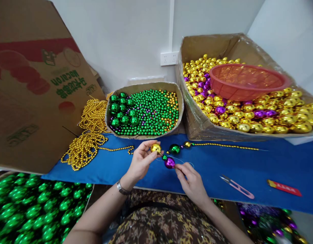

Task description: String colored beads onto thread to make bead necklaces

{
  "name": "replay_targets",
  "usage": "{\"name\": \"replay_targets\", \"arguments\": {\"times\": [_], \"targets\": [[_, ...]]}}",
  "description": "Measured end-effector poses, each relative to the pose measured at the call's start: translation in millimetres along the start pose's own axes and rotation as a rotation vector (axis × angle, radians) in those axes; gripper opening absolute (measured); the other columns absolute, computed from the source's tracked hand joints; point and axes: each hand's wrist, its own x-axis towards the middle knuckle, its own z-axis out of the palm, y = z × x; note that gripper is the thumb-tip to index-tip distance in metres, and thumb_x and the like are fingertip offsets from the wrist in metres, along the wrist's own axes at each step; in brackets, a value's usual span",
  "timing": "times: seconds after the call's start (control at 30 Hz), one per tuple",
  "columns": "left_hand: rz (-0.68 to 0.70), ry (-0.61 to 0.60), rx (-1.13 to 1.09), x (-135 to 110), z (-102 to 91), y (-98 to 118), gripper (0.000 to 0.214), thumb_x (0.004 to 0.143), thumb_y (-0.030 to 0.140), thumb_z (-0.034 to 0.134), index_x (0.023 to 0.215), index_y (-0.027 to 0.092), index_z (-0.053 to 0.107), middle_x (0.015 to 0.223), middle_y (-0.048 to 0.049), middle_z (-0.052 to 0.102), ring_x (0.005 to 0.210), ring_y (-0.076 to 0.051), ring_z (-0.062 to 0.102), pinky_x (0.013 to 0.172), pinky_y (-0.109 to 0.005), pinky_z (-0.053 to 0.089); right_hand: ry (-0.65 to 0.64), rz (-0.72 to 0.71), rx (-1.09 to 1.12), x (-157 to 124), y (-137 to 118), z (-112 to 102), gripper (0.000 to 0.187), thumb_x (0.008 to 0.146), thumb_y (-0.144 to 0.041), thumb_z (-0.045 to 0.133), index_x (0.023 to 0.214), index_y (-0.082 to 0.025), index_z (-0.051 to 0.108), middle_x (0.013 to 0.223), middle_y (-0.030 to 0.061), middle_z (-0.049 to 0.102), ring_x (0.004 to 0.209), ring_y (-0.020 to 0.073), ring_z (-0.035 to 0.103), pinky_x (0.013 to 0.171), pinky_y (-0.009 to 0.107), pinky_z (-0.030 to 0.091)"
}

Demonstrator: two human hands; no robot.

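Between thumb and fingers, my left hand pinches a large gold bead. My right hand is closed at the lower edge of a large purple bead, its fingertips pressed together there; whether they grip the bead or its thread is too small to tell. A small green bead sits between the gold and purple ones. Just beyond, a large green bead and another gold bead lie on the blue cloth, joined to a gold bead strand that runs right. Thin thread loops beside the purple bead.
A box of green, purple and gold beads stands behind my hands. At right is a large carton of gold beads with a red basket. Pink thread snips, a red packet and heaped gold strands lie on the cloth.
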Motion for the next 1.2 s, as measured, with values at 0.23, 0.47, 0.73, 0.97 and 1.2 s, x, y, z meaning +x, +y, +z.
{"name": "replay_targets", "arguments": {"times": [0.23,0.47,0.73,0.97,1.2], "targets": [[0.056,-0.027,0.02,-1.2,-1.0,-3.7,0.036,0.074,0.023,0.079,0.108,0.022,0.067,0.117,-0.0069,0.067,0.088,-0.017,0.07,0.085,-0.034,0.058,-0.009,0.012,-0.01,0.4,0.0,-0.7,0.019,0.097,-0.021,0.048,0.105,-0.02,0.065,0.083,0.0041,0.062,0.074,0.0158,0.061,0.069,0.027,0.05],[0.008,0.003,-0.006,-0.5,-2.0,-3.5,0.036,0.073,0.024,0.08,0.106,0.022,0.068,0.1,-0.0051,0.071,0.084,-0.018,0.071,0.081,-0.032,0.058,-0.039,0.038,0.016,1.1,-1.4,-2.1,0.018,0.097,-0.022,0.048,0.102,-0.02,0.065,0.082,0.0036,0.063,0.073,0.0155,0.061,0.067,0.026,0.049],[-0.025,0.028,-0.02,-1.0,-2.1,-2.8,0.037,0.072,0.026,0.08,0.107,0.021,0.067,0.102,-0.0059,0.071,0.085,-0.019,0.071,0.081,-0.036,0.059,-0.055,0.052,0.006,0.6,-2.4,-2.4,0.017,0.097,-0.022,0.048,0.1,-0.02,0.065,0.084,0.004,0.064,0.075,0.0154,0.062,0.07,0.026,0.05],[-0.009,0.036,0.013,0.0,-5.4,-3.1,0.036,0.073,0.025,0.08,0.106,0.02,0.067,0.098,-0.0061,0.071,0.085,-0.02,0.071,0.079,-0.033,0.059,-0.022,0.027,-0.005,0.9,-5.7,-3.5,0.017,0.096,-0.022,0.048,0.099,-0.02,0.065,0.082,0.0038,0.064,0.073,0.0151,0.062,0.068,0.026,0.05],[-0.044,0.057,0.008,-1.0,-5.7,-3.1,0.037,0.074,0.029,0.079,0.107,0.019,0.066,0.101,-0.0067,0.071,0.085,-0.019,0.071,0.078,-0.034,0.06,-0.049,0.04,-0.002,2.2,-8.0,-2.9,0.02,0.098,-0.026,0.045,0.099,-0.02,0.065,0.081,0.0047,0.063,0.072,0.0161,0.062,0.068,0.028,0.052]]}}
